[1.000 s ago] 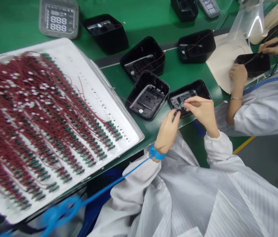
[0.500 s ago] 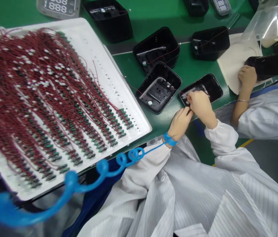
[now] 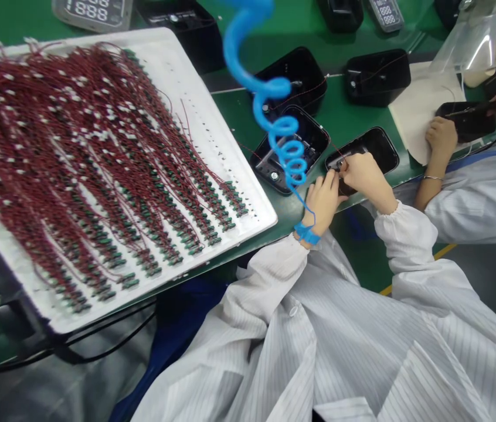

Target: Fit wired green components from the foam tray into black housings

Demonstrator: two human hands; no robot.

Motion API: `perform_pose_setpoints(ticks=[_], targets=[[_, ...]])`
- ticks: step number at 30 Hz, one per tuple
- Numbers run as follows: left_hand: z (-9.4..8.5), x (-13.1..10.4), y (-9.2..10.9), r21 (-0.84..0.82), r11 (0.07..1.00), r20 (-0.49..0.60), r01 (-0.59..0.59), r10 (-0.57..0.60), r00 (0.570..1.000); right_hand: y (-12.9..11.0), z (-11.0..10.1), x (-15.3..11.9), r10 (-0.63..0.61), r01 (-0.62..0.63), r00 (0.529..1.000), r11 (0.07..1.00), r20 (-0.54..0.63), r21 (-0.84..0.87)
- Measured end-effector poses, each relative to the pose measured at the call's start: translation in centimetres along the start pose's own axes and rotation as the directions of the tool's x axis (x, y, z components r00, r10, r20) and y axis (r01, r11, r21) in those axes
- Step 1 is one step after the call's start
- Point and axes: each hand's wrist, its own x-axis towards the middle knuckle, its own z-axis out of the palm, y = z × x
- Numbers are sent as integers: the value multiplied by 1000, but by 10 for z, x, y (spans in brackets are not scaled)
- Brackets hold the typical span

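Note:
An oblong black plastic housing point(image 3: 377, 146) lies hollow side up near the bench's front edge. My left hand point(image 3: 322, 202) grips its near left end, fingertips over the rim and thumb low by the side. Over the same end, my right hand point(image 3: 366, 176) is closed in a pinch; what is between its fingertips is too small to make out. A thin red wire point(image 3: 337, 151) runs close to those fingertips. Just left lies another open black housing point(image 3: 313, 136) with a round silvery part in its corner, partly hidden behind the blue coiled cord point(image 3: 292, 146) from my left wrist strap.
A white foam tray point(image 3: 248, 225) with rows of small green boards and dark red wires fills the left. More black housings point(image 3: 380, 79) and a digit display unit point(image 3: 94, 13) stand behind. At right, a co-worker's hands point(image 3: 444, 138) hold a black housing.
The blue coiled cord has swung from the lower left up across the middle. My left fingers have shifted up and forward onto the housing's end; my right hand stays in its pinch there.

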Motion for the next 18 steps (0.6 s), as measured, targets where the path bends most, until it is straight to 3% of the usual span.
perform_pose_setpoints(ticks=[4, 8, 11, 14, 16, 18], targets=[[-20, 3, 5, 76, 997, 129, 15, -25, 991, 20, -2, -8, -106, 105, 994, 986, 5, 131], [-33, 5, 8, 93, 995, 216, 25, -45, 975, 52, -1, -32, 30, 27, 961, 980, -276, 198], [-32, 6, 4, 59, 998, 210, 27, -39, 977, 68, 6, -54, 186, -58, 874, 957, -448, 284], [-25, 7, -3, 28, 999, 183, 27, -32, 983, 71, 17, -68, 258, -59, 806, 931, -533, 361], [-20, 8, -7, 14, 1000, 164, 18, -20, 986, 71, 25, -70, 250, -33, 797, 927, -550, 373], [-15, 8, -12, 8, 1000, 143, -1, 0, 990, 70, 33, -68, 209, 5, 822, 928, -530, 373]])
